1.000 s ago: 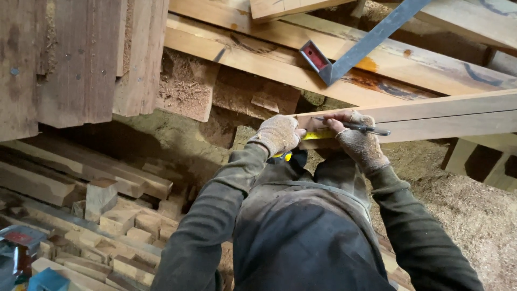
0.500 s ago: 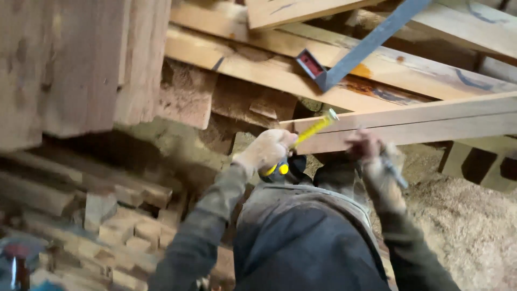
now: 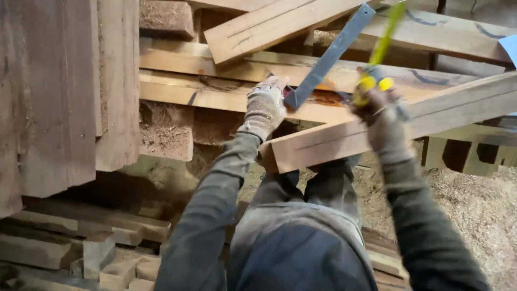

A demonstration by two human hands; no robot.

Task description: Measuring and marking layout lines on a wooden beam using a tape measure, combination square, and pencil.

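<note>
Gloves on both hands, head cam looking down past dark jacket sleeves. Left hand is reaching to the far side, fingers curling round the corner of a metal framing square; the square's long blade is running up and to the right over stacked planks. Grip looks closed on the corner w/ a red patch, but the fingertips are partly hidden, so can't tell how tight. Right hand is lifting up on the right, fist closed on a yellow tape measure; a blurred yellow strip of tape is pointing up and away from it toward the top edge. Something dark seems tucked in the same fist, too blurred to name.

Near beam is lying between body and plank stack, running from near-left up to far-right, cut end facing the person just below the left wrist, a thin pencil line showing along its side. Right hand is hanging in front of that beam, approx mid-length.

Left side: tall upright boards. Near left, low down: offcut blocks piled on the floor. Right side: sawdust covering the floor.
</note>
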